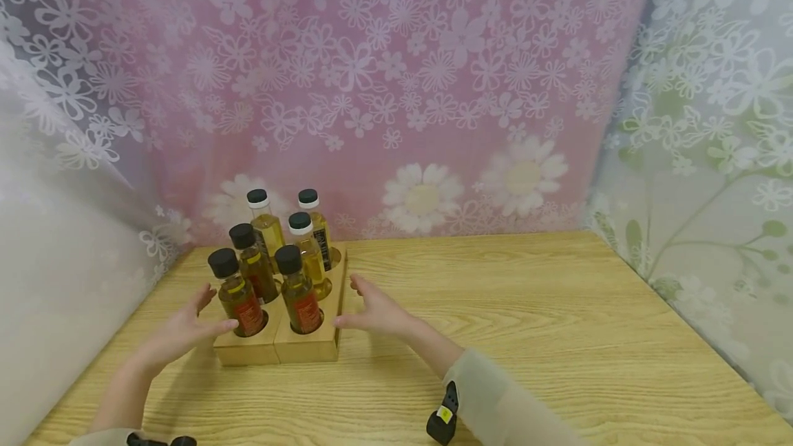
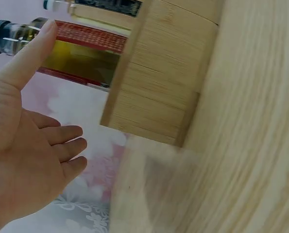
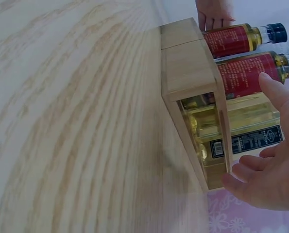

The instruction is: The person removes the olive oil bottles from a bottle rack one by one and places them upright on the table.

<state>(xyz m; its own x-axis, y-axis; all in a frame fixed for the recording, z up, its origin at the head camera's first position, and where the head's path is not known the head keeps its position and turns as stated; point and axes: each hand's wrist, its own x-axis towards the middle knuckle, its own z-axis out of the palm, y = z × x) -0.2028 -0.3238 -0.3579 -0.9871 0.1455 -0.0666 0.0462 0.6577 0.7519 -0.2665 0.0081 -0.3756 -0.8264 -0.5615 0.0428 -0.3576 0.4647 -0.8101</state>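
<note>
A light wooden rack (image 1: 306, 352), split by a seam down the middle, holds several oil bottles upright in round holes. Black-capped bottles with red labels, such as the front left one (image 1: 246, 310) and the front right one (image 1: 303, 305), stand nearest. My left hand (image 1: 176, 330) is at the rack's left side, thumb and fingers spread, its thumb overlapping the front left bottle in the left wrist view. On the other side, my right hand (image 1: 379, 312) has its fingers spread beside the rack, fingertips right at its edge in the right wrist view (image 3: 275, 170). Neither hand grips anything.
Behind the red-labelled bottles stand paler bottles (image 1: 268, 229) with white collars and dark caps. The rack sits on the left part of a wood-grain table (image 1: 526, 322). Flowered curtains (image 1: 403, 88) hang behind the table and along both sides.
</note>
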